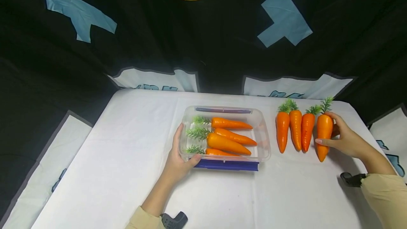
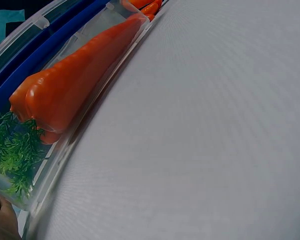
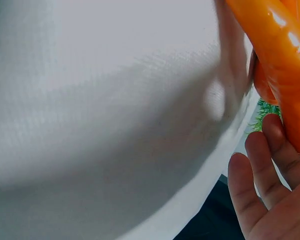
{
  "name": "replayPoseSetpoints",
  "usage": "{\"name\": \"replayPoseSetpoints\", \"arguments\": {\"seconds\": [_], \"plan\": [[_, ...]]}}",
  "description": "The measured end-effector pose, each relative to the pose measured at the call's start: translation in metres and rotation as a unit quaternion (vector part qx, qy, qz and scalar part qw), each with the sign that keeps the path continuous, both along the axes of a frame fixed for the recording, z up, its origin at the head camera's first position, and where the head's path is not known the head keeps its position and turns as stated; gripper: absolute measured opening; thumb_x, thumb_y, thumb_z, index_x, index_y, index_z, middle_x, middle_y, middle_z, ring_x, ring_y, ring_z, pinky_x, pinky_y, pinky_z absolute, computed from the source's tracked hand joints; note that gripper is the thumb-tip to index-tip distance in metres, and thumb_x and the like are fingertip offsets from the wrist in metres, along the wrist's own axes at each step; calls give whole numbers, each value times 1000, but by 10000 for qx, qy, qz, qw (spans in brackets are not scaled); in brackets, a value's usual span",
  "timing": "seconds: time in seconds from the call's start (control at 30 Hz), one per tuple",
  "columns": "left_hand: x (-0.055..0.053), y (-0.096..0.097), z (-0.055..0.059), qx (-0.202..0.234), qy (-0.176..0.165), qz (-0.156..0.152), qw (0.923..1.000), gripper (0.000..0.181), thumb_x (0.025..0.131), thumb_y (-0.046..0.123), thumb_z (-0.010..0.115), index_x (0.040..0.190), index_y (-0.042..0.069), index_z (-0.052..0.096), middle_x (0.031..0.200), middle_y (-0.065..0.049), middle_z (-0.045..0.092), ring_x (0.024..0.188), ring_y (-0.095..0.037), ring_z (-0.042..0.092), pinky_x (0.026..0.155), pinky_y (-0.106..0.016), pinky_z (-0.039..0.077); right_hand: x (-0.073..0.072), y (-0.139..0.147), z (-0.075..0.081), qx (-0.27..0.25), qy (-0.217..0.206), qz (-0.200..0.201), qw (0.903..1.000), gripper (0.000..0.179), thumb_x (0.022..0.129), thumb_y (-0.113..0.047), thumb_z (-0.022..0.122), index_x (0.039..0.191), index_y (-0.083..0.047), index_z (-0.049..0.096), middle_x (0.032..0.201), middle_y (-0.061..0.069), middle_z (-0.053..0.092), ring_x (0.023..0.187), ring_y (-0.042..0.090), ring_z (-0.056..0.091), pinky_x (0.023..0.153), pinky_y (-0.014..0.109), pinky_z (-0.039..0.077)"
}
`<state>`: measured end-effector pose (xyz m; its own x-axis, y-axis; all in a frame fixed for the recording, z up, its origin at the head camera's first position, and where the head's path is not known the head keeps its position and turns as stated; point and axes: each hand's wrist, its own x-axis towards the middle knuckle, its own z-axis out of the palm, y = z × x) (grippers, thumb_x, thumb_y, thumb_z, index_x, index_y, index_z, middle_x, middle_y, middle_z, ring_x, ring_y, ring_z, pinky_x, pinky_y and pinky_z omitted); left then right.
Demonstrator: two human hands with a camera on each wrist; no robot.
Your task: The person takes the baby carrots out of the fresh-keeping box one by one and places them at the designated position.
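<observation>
A clear plastic food container (image 1: 264, 137) with blue latches lies at the middle of the table. Inside it are several orange carrots (image 1: 227, 143), their green tops pointing left. My left hand (image 1: 178, 165) grips the container's left end, thumb over the front rim; only part of that hand shows in the left wrist view. To the right, several more carrots (image 1: 295, 130) lie in a row with their tops away from me. My right hand (image 1: 344, 139) holds the rightmost carrot (image 1: 324, 130) between thumb and fingers. Close up, that carrot (image 3: 284, 55) partly leaves the right wrist view.
A white cloth covers the table (image 1: 105, 158). Behind it hangs a black curtain (image 1: 190, 38) with light blue patches (image 1: 284, 18). The container's front latch flap (image 1: 226, 165) hangs outward toward me. A dark wrist device (image 1: 352, 179) sits by my right sleeve.
</observation>
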<state>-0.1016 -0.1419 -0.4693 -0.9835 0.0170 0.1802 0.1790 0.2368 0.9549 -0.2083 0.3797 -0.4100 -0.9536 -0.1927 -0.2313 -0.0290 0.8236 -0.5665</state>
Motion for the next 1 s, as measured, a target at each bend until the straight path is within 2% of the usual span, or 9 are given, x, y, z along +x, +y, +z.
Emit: {"name": "replayPoseSetpoints", "arguments": {"seconds": [0.1,0.27,0.5,0.73,0.9,1.0], "plan": [[0,0,0,-40,3,-2,10000,106,80,36,80,158,40,8,165,-9,21,145,-37,34,112,-69,29,-1,1,-1,52,-114,-46,9999,114,89,-41,73,156,-4,-11,126,34,42,107,43,47,85,62,47],[0,0,1,-135,-14,26,9999,106,79,38,79,158,41,8,166,-5,19,147,-38,30,111,-72,26,-2,3,-2,80,-255,-84,9996,113,91,-44,70,156,-2,-12,127,37,41,108,45,45,86,63,47],[0,0,1,-189,-20,64,9998,106,79,39,79,158,40,8,167,1,17,149,-38,27,110,-73,25,-6,5,-9,-8,-267,65,9996,107,94,-40,66,155,2,-11,130,38,41,111,46,47,97,68,44],[0,0,0,-182,13,42,9998,107,79,38,79,158,40,7,167,-2,18,148,-38,28,111,-72,26,-10,5,-12,167,-303,219,9992,103,96,-42,62,155,4,-10,137,40,35,114,50,44,100,73,38],[0,0,0,-117,10,20,9999,106,80,37,79,158,41,7,166,-5,19,147,-38,31,112,-70,27,-10,4,-13,260,-324,300,9987,102,97,-43,60,155,-1,-12,141,41,30,115,50,39,100,75,35],[0,0,0,-76,1,3,10000,106,80,36,79,158,41,7,166,-6,19,147,-38,31,112,-69,27,-11,3,-14,244,-169,417,9987,99,98,-40,61,156,-2,-10,142,40,29,112,46,39,96,69,41]]}}
